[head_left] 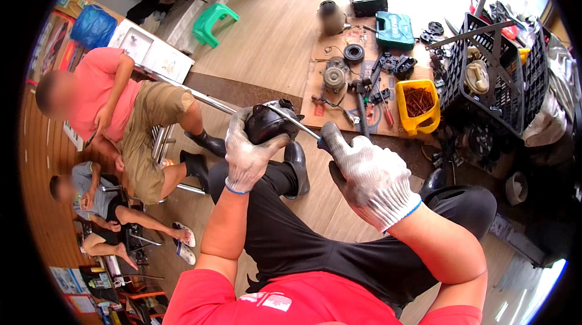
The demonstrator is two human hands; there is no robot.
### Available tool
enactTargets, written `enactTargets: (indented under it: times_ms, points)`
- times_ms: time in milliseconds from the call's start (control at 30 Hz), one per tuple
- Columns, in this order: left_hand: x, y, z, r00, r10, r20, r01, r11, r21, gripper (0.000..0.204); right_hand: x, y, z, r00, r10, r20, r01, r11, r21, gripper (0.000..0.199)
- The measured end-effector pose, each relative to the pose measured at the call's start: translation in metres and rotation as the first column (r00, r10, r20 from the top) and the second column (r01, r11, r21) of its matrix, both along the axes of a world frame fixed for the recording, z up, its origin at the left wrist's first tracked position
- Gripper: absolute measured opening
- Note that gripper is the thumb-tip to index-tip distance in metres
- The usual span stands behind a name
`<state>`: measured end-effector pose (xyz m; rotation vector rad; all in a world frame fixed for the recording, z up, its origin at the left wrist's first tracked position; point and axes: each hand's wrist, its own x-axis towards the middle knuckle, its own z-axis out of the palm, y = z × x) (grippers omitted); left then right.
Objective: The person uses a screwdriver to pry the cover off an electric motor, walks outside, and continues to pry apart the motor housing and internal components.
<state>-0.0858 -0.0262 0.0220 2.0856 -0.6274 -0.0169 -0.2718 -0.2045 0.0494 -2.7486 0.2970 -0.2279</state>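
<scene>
My left hand [242,158], in a soiled white knit glove, is closed around a black, rounded, housing-like part [262,128] above my knees. My right hand [376,176] wears a matching glove and grips the dark handle of a screwdriver [297,122]. The long metal shaft slants up and left from that hand and crosses the top of the black part. Whether its tip touches or enters the part cannot be made out. Glove and fingers hide some of the part's lower side.
Ahead, a cardboard sheet [316,76] bears motor parts, a hammer [361,101], a teal case [394,28] and a yellow container [418,126] of rusty screws. Black crates [485,104] stand right. Two people sit left, near a metal bar [209,99]; a green stool [209,22] stands farther off.
</scene>
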Motion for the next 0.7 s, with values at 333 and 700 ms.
enactTargets:
  times_ms: [333,700]
  points:
    - [-0.004,-0.003,-0.003,0.998,-0.007,-0.059,0.002,0.996,-0.094,0.065,0.003,0.004,-0.001,0.997,-0.075,-0.005,0.075,0.994,0.083,0.043]
    - [-0.005,-0.036,-0.005,0.990,0.009,-0.143,-0.049,0.958,-0.282,0.051,0.025,0.044,-0.031,0.991,-0.123,0.056,0.059,0.769,0.637,0.028]
